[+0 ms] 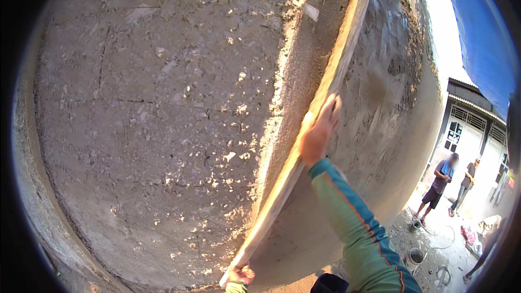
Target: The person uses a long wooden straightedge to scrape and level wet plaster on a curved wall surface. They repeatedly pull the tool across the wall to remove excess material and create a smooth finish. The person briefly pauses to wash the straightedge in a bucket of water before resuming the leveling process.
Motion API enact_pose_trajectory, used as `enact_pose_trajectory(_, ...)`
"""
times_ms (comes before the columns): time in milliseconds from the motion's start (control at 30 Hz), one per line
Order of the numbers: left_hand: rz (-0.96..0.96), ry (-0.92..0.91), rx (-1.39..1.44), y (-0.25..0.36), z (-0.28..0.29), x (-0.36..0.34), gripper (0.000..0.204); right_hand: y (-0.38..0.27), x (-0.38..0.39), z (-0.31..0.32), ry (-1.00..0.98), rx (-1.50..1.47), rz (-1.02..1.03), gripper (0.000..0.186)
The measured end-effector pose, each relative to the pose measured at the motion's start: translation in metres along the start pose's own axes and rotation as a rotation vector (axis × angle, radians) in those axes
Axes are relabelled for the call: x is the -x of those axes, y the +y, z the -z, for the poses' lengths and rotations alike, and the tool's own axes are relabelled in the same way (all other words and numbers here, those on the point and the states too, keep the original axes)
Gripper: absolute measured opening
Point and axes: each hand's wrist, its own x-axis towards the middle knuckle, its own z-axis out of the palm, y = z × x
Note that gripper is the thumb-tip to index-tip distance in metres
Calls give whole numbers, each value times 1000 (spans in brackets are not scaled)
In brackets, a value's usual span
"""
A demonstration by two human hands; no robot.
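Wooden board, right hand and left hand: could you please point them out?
Wooden board (270, 209): head view, on its lower half.
Right hand (317, 134): head view, back of hand.
Left hand (242, 275): head view, visible middle.

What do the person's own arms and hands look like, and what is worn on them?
Both the right hand and left hand are bare, without gloves. The right sleeve is long and green, with a blue-green panel and thin orange line along it and a blue-green cuff. Only a little green left sleeve shows.
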Motion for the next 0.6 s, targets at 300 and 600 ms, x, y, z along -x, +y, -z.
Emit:
enact_pose_trajectory(300,64,-304,-38,-55,-106,-7,50,76,-166,-23,350,-70,151,64)
enact_pose_trajectory(600,15,-50,-4,-1,15,-8,58,51,-27,-9,173,-25,35,63)
